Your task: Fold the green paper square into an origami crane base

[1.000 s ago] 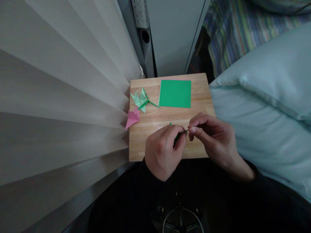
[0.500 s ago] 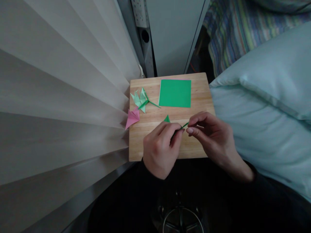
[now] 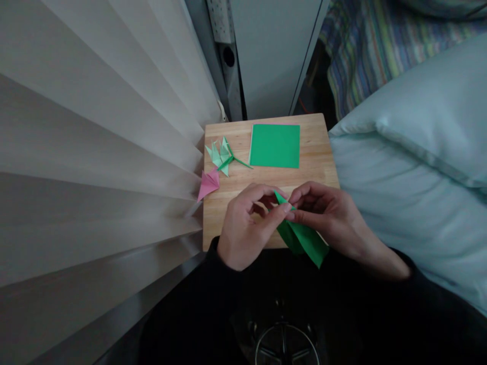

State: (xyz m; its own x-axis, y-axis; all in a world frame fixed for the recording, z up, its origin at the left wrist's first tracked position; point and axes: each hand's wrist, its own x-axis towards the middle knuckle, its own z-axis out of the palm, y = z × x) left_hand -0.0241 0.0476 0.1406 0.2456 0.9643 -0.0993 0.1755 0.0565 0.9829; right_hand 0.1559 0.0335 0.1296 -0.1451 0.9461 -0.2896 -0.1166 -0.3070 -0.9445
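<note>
Between my two hands, over the near edge of the wooden board, is a folded green origami paper (image 3: 304, 241). One pointed tip rises between my fingers, and wider flaps hang down toward my lap. My left hand (image 3: 253, 220) pinches it near the tip with thumb and fingers. From the other side my right hand (image 3: 327, 218) grips the same paper, its thumb close to the left thumb. The fingers cover part of the folds.
On the small wooden tabletop (image 3: 238, 203) lie a stack of green paper (image 3: 276, 146), a pale green folded crane (image 3: 216, 154), a dark green folded piece (image 3: 234, 157) and a pink folded piece (image 3: 209, 183). A pleated curtain (image 3: 114, 152) borders the left, pale bedding (image 3: 411, 152) the right.
The green paper has turned from a thin edge to a broad face, with its flaps now hanging toward me. Both hands have come closer together on it.
</note>
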